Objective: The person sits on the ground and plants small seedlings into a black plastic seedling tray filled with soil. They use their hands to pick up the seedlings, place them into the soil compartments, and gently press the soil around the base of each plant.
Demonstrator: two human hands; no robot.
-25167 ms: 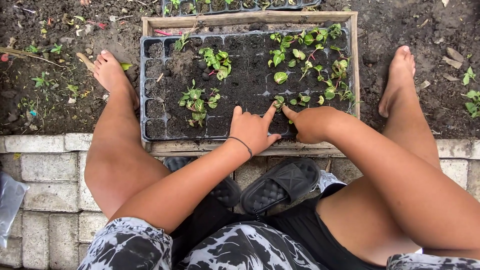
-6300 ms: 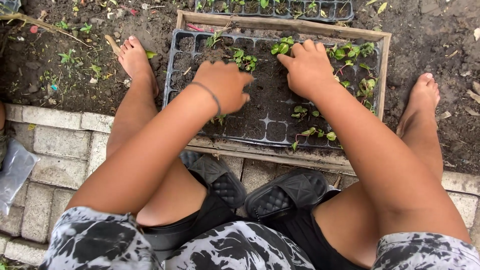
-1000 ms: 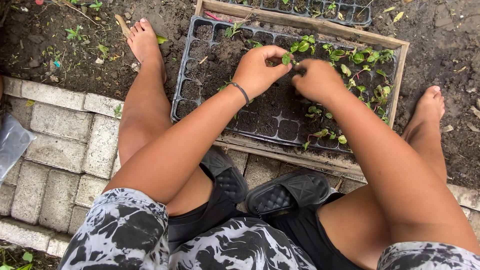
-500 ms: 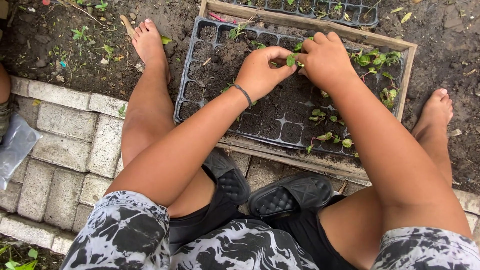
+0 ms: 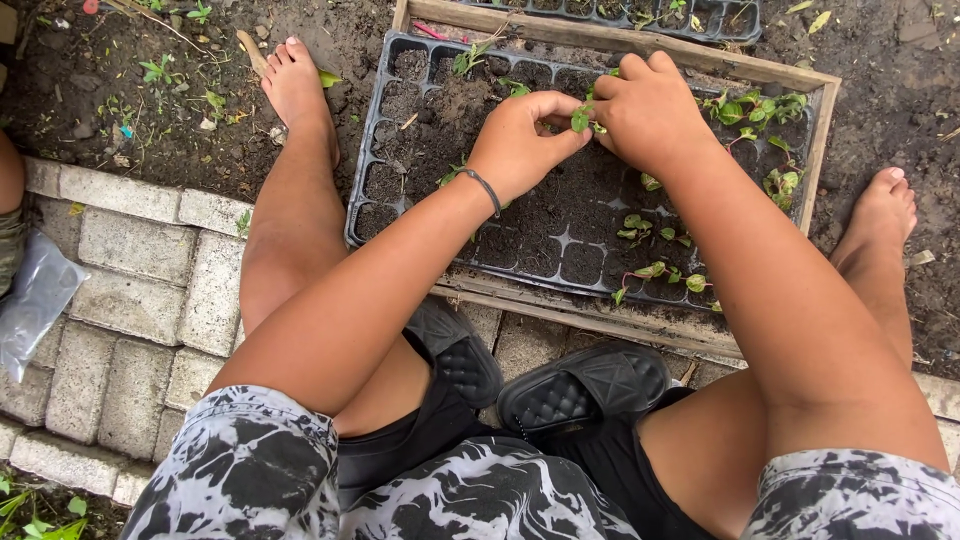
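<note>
A small green seedling (image 5: pixel 579 119) sits pinched between the fingertips of the left hand (image 5: pixel 520 140), its leaves poking up just where the thumb and forefinger meet. The right hand (image 5: pixel 650 110) presses in against it from the other side — fingers curled over, touching the same plant, though whether it truly grips the stem cannot be told. Directly under the pinch lies the black seedling tray (image 5: pixel 372 205), its cells packed with dark soil. Beyond the right hand, more young plants (image 5: pixel 755 108) stand in the tray's far cells — others (image 5: pixel 650 270) nearer the person. A wooden frame (image 5: pixel 600 38) borders the tray. Black slippers (image 5: pixel 585 385) rest on the grey paving bricks (image 5: pixel 140 290) below.
</note>
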